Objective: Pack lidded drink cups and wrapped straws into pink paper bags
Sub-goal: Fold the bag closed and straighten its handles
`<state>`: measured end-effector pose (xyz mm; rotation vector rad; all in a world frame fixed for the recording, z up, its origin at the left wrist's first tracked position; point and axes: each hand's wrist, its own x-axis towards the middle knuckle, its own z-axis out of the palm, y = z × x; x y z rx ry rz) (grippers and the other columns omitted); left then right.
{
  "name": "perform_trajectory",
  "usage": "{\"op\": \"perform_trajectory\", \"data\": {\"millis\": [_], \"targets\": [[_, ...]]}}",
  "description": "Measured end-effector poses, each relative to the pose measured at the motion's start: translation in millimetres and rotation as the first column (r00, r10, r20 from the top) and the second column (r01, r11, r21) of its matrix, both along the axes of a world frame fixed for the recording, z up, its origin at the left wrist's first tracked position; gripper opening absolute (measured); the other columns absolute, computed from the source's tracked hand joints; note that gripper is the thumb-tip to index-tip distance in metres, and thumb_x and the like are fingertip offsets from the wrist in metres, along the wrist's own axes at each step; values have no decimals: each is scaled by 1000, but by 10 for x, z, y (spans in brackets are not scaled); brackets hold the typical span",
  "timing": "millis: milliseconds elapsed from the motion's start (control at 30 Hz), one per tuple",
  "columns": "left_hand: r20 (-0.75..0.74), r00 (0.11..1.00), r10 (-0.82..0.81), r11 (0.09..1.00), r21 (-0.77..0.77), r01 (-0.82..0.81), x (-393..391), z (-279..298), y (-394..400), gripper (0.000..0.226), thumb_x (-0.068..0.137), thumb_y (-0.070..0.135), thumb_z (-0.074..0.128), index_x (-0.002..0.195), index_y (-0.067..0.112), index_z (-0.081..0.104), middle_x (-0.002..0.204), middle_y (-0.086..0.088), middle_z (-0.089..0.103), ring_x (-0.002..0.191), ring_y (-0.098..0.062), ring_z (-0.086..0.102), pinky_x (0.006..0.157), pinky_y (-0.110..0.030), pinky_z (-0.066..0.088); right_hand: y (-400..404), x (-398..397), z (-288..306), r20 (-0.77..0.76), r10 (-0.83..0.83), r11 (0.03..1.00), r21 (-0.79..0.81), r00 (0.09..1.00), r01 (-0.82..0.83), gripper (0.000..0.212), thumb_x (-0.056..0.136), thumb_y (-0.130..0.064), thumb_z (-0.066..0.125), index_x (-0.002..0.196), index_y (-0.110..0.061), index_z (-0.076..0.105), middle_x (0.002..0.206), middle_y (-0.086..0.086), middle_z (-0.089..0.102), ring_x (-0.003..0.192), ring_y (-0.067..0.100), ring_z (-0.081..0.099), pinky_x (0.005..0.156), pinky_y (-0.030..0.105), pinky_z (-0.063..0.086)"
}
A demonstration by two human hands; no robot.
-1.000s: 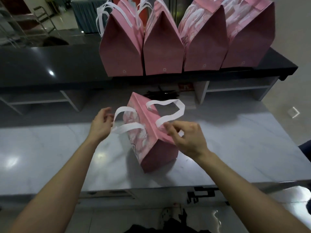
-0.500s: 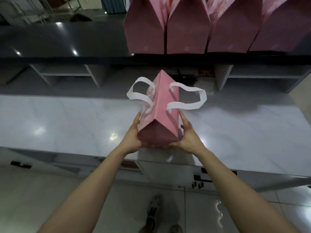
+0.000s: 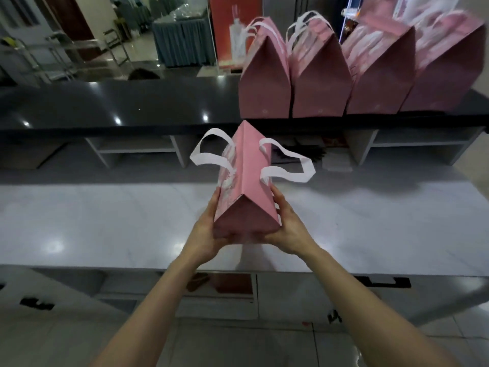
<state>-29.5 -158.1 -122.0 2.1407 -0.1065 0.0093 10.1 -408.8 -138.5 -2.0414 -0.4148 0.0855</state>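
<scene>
A pink paper bag (image 3: 248, 186) with two white ribbon handles is held up over the white counter (image 3: 105, 221), its top folded shut into a ridge. My left hand (image 3: 205, 231) presses its left side near the bottom. My right hand (image 3: 289, 229) presses its right side, thumb under the near end. Several more closed pink bags (image 3: 320, 83) stand in a row on the raised black ledge (image 3: 132, 104) behind. No cups or straws show; what the bags hold is hidden.
Under the black ledge are open white shelves (image 3: 137, 149), with a dark bundle of items (image 3: 312, 152) lying at the back of the counter. The counter's front edge with drawers (image 3: 291, 287) is near my body. A room with covered tables lies beyond.
One second ago my hands were at the bag's handles as it stood on the counter. Since then both hands took the bag by its sides and carried it up toward the ledge.
</scene>
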Motion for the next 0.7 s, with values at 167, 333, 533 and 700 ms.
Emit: {"op": "perform_trajectory", "data": {"millis": [167,333,533,700], "targets": [[176,984,1,1000,7,-3,89,540,798,133,80,19,98,171,50,7,161,16,45,128,3,57,87,-4,52,768,126,602,128,16,998,58,992,-23,139,59,-56,103,160,-71,9,159,-19,42,140,15,54,109,47,56],[267,964,17,998,-59,-2,503,1022,1198,130,81,-4,92,172,46,14,161,15,43,121,26,52,78,-5,55,1275,515,1196,230,-10,998,59,973,-4,133,65,-53,99,161,-71,9,154,-16,53,133,13,57,104,35,52],[339,941,-12,999,42,-3,1386,1474,1453,133,73,8,101,174,31,17,167,1,44,149,-17,49,118,-40,49,1534,1380,1634,310,-25,1000,14,951,21,136,63,-59,99,164,-66,8,152,-5,57,135,19,59,111,42,53],[256,967,-7,999,35,-2,2048,1499,1561,143,62,33,102,174,33,14,163,5,49,147,-19,52,119,-45,48,1657,2096,1658,267,-9,1000,-17,964,14,137,64,-54,100,165,-62,8,152,-4,58,135,22,61,110,50,55]]}}
